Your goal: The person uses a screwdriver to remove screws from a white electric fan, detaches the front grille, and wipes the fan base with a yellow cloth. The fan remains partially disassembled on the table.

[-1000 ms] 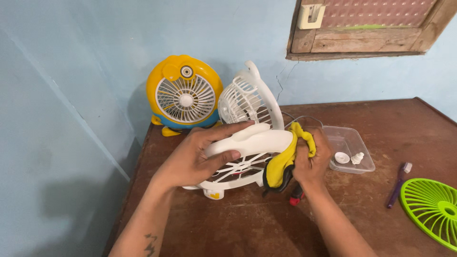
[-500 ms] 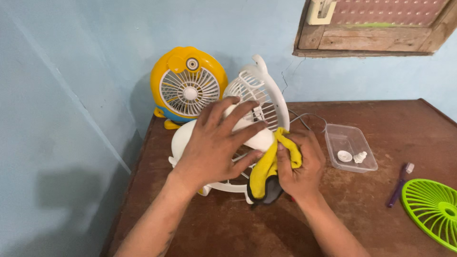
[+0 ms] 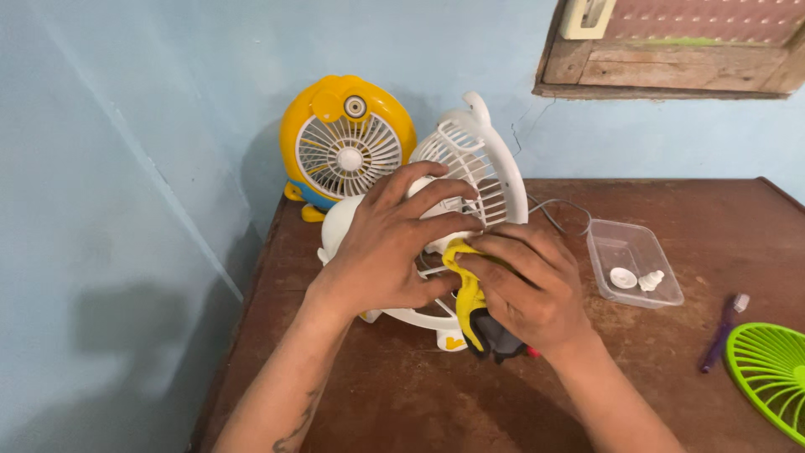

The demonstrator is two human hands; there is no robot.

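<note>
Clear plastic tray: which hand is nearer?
Right. The right hand sits just beside the clear plastic tray; the left hand is farther off, over the white fan.

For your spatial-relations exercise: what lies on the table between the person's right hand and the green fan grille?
In the head view, between the right hand and the green fan grille lie a clear plastic tray and a purple toothbrush.

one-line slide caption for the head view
Left hand steadies a white fan while right hand presses a yellow cloth to it.
</note>
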